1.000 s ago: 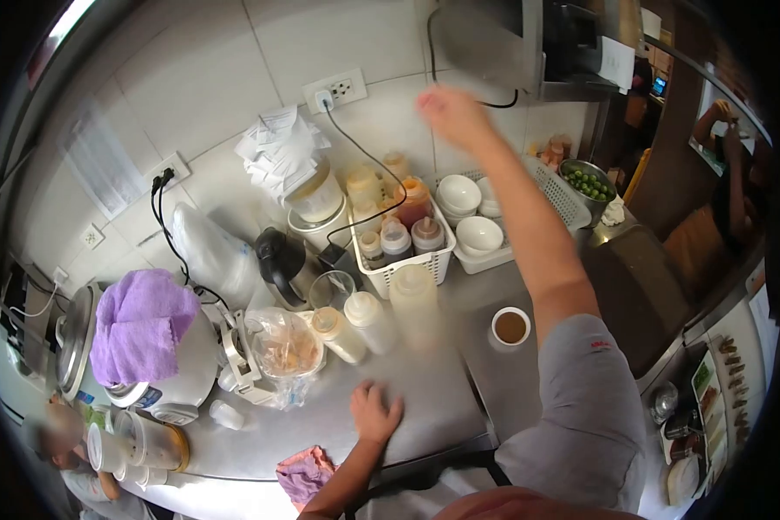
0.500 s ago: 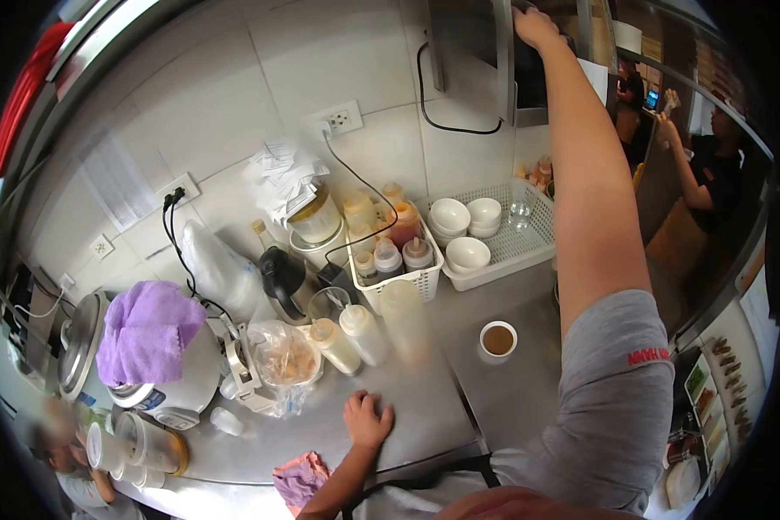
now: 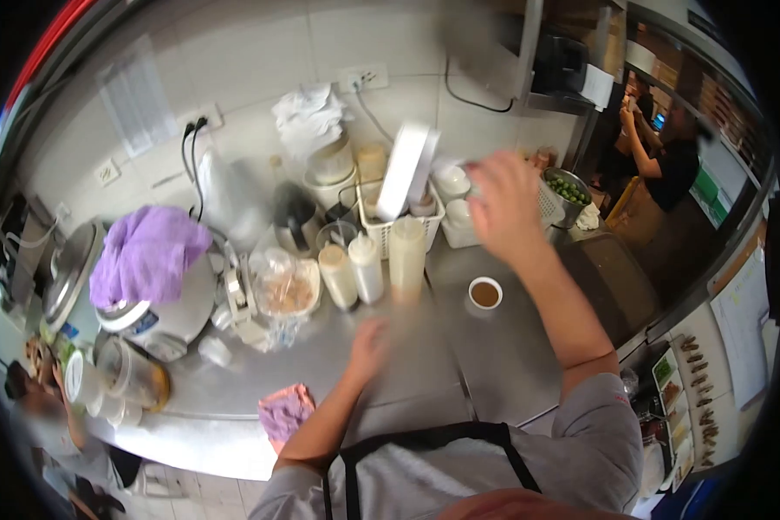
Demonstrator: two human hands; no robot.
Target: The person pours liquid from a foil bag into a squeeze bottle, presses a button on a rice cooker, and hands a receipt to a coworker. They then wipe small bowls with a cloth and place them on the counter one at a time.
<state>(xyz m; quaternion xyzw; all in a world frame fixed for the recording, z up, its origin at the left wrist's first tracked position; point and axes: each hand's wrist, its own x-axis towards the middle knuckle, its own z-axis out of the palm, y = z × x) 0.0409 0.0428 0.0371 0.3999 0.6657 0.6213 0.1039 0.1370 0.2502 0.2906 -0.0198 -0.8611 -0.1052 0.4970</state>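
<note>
My right hand [image 3: 504,208], smeared by motion, is raised over the white bowls [image 3: 452,182] in their white rack [image 3: 461,232]. Left of its fingers, a blurred white rectangular object [image 3: 409,171] shows above the basket of bottles [image 3: 400,230]; whether the hand touches it is unclear. My left hand [image 3: 371,345], also blurred, is over the steel counter [image 3: 321,381], just below the squeeze bottles [image 3: 366,269]. Its fingers are not clear. A small white cup of brown liquid [image 3: 485,293] stands on the counter between the two hands.
A purple towel [image 3: 152,256] covers a white appliance at the left. A pink and purple cloth [image 3: 286,414] lies at the counter's front edge. A bowl of green fruit [image 3: 568,192] stands back right. People are at work at the far left and far right.
My right hand has come down from the metal unit at the top to above the bowls. The white rectangular object now shows. My left hand has lifted slightly, and the view has shifted.
</note>
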